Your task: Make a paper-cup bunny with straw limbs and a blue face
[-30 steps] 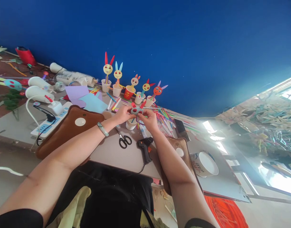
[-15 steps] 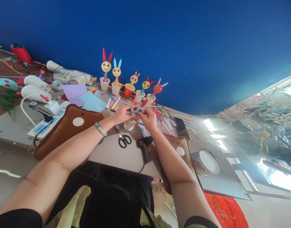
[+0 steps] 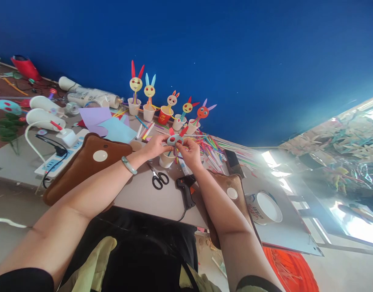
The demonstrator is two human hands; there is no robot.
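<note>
Between my two hands is a light-blue paper rabbit head [image 3: 175,140] with red eyes and red ears, above a white paper cup [image 3: 167,159]. My left hand [image 3: 156,147] pinches the head's left edge. On its right edge and lower part, the thumb and fingers of my right hand [image 3: 190,152] are closed. Black-handled scissors [image 3: 158,178] lie on the table below my hands. Beside them rests a black glue gun [image 3: 185,190]. Just how the head joins the cup is hidden by my fingers.
Several finished rabbit figures in cups [image 3: 149,97] stand along the blue wall. Coloured strips [image 3: 210,152] lie behind my right hand. Brown cushions [image 3: 91,166] lie under my arms, a power strip [image 3: 57,158] at the left. A paper bucket [image 3: 265,207] stands right.
Hardly anything differs. Both hands keep hold of the rabbit head, which has shifted very slightly.
</note>
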